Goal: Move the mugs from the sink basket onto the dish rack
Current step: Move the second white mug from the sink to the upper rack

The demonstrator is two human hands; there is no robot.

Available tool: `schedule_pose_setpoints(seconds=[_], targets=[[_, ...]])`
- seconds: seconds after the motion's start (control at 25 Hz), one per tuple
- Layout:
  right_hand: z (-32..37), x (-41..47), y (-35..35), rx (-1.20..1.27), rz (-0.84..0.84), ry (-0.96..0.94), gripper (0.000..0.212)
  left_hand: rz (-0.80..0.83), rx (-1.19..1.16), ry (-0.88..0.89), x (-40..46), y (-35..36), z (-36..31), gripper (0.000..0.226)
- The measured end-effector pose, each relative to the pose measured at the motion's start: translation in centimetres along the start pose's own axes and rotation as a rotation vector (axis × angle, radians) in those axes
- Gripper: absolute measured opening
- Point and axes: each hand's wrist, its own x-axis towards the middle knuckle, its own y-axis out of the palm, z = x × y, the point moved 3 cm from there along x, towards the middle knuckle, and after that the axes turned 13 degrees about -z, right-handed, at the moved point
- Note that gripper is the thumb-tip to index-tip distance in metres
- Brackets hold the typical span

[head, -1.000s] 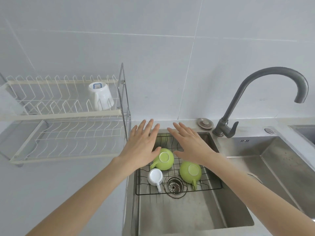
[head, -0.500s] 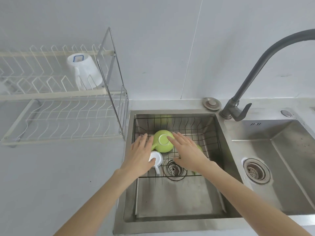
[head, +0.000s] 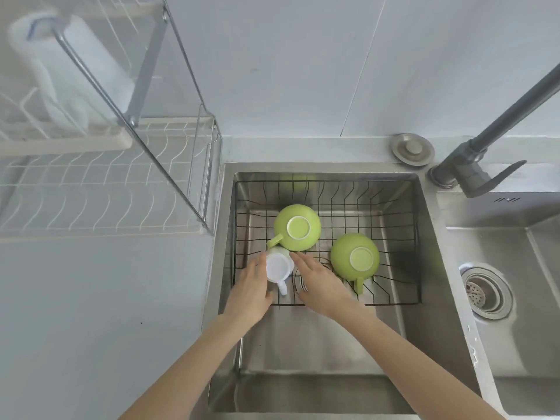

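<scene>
A black wire sink basket [head: 394,207] sits in the left sink bowl. Three mugs stand upside down in it: a small white mug [head: 278,267] at front left, a green mug [head: 297,227] behind it and a second green mug [head: 355,256] to the right. My left hand [head: 250,292] lies against the white mug's left side and my right hand [head: 321,284] against its right side, fingers around it. The white two-tier dish rack [head: 100,204] stands on the counter to the left, with another white mug [head: 78,71] upside down on its upper tier.
A dark grey faucet [head: 485,137] rises at the back right of the sink. A round metal plug [head: 411,148] lies on the rim behind the bowl. The right sink bowl has a drain strainer [head: 485,294]. A chrome rack frame [head: 169,116] leans between rack and sink.
My view has come much closer and lower over the sink. Both hands have dropped from above the green mugs and closed in on either side of the small white mug.
</scene>
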Motion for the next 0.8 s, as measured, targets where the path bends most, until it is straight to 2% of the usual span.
schedule_pose_setpoints(seconds=[0.2, 0.4, 0.8], targets=[[-0.9, 2.3, 2.2, 0.092, 0.025, 0.082, 0.076, 0.034, -0.048, -0.080, 1.8, 2.5, 0.4, 0.076], [-1.5, 4.1, 3.9, 0.174, 0.000, 0.117, 0.067, 0.038, -0.106, -0.145, 3.2, 4.1, 0.6, 0.079], [-2.1, 4.6, 4.3, 0.165, -0.060, 0.118, 0.063, -0.013, -0.160, -0.161, 3.9, 3.7, 0.8, 0.061]])
